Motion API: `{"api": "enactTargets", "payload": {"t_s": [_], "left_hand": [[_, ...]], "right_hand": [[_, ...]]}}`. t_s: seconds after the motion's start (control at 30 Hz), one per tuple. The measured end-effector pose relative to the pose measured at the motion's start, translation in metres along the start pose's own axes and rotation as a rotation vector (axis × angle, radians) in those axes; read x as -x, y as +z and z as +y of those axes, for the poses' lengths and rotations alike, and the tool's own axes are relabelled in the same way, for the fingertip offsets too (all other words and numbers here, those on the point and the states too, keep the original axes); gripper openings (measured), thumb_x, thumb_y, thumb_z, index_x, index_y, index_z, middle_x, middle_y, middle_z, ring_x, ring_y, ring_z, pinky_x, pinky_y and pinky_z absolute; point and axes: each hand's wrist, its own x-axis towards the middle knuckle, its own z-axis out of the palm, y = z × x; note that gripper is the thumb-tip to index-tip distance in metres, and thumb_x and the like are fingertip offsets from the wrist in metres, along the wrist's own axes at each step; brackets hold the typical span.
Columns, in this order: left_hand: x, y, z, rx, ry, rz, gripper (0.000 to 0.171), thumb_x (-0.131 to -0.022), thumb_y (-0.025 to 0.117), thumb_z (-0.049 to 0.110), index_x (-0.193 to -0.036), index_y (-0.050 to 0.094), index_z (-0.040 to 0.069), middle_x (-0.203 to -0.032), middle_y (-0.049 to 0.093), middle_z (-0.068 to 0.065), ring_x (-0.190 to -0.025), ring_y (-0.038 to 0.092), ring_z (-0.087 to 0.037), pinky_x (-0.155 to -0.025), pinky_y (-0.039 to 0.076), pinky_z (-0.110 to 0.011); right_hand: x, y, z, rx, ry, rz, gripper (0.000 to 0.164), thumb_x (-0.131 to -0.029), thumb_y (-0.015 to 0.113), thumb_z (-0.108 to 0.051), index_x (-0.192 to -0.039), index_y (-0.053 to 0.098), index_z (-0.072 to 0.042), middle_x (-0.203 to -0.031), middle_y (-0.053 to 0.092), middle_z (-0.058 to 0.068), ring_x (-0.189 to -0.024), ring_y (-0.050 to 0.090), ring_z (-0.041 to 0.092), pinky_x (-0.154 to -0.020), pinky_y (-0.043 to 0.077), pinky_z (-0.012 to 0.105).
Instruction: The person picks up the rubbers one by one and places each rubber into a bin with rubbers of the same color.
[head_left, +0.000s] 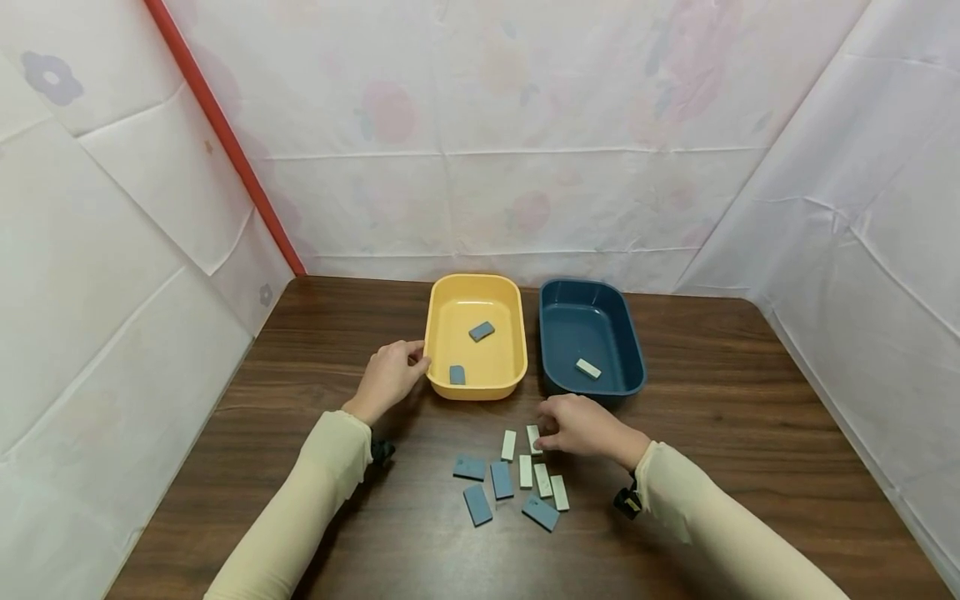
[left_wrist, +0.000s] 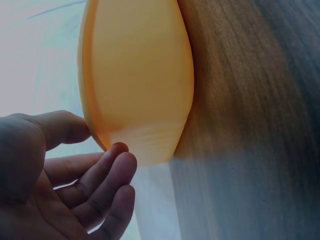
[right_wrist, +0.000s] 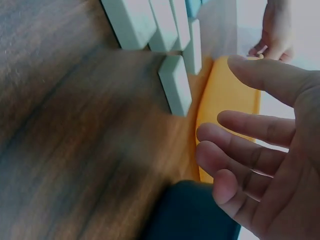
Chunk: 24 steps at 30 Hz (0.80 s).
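Note:
My left hand (head_left: 390, 375) is at the near left side of the yellow tub (left_wrist: 145, 75), thumb at its rim and curled fingers against the outer wall, lightly holding it. Two grey-blue tiles (head_left: 482, 331) lie inside this tub. My right hand (head_left: 585, 429) hovers low over the table in front of the dark blue tub (head_left: 592, 313), its fingers loosely bent with nothing between them. Right by its fingertips lies a pale cream tile (right_wrist: 175, 86). Several more cream tiles (head_left: 542, 480) and several grey-blue tiles (head_left: 477, 505) are spread nearer to me.
One cream tile (head_left: 588, 368) lies in the dark blue tub. Both tubs stand side by side near the back of the dark wooden table (head_left: 720, 417). Behind it hangs a patterned white sheet (head_left: 480, 200), and a red pole (head_left: 225, 137) slants down at the back left corner.

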Motion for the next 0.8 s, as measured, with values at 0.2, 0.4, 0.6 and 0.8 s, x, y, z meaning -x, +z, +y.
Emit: {"api": "enactTargets", "payload": {"t_s": [0.2,0.4,0.6,0.8], "left_hand": [[0.0,0.0,0.0,0.01,-0.013,-0.008,0.039,-0.095,0.061,0.02,-0.13,0.062,0.003,-0.101,0.072,-0.011,-0.078,0.059,-0.019,-0.072,0.049,-0.034],[0.0,-0.001,-0.001,0.014,-0.008,-0.004,0.039,-0.095,0.06,0.02,-0.13,0.062,0.002,-0.101,0.071,-0.011,-0.08,0.061,-0.02,-0.074,0.05,-0.035],[0.0,0.0,-0.002,0.013,-0.006,0.003,0.039,-0.095,0.06,0.021,-0.129,0.063,0.003,-0.101,0.071,-0.011,-0.084,0.062,-0.022,-0.077,0.051,-0.038],[0.0,0.0,-0.001,0.015,-0.017,-0.006,0.039,-0.095,0.061,0.021,-0.13,0.062,0.003,-0.102,0.071,-0.011,-0.082,0.061,-0.021,-0.076,0.051,-0.036]], "right_hand": [[-0.005,0.008,-0.004,-0.012,0.019,-0.064,0.037,-0.082,0.078,-0.029,-0.111,0.068,-0.008,-0.076,0.058,-0.003,-0.068,0.048,0.009,-0.063,0.04,0.027],[-0.006,0.013,-0.004,-0.005,0.019,-0.092,0.041,-0.081,0.079,-0.026,-0.116,0.067,-0.007,-0.078,0.057,-0.003,-0.07,0.048,0.011,-0.064,0.041,0.028],[-0.007,0.017,-0.003,-0.016,0.025,-0.083,0.045,-0.08,0.08,-0.024,-0.12,0.065,-0.009,-0.08,0.057,-0.003,-0.07,0.048,0.01,-0.064,0.041,0.028],[-0.009,0.019,-0.006,-0.005,0.049,-0.093,0.046,-0.08,0.08,-0.023,-0.121,0.065,-0.009,-0.081,0.057,-0.004,-0.07,0.049,0.01,-0.064,0.042,0.029]]}}
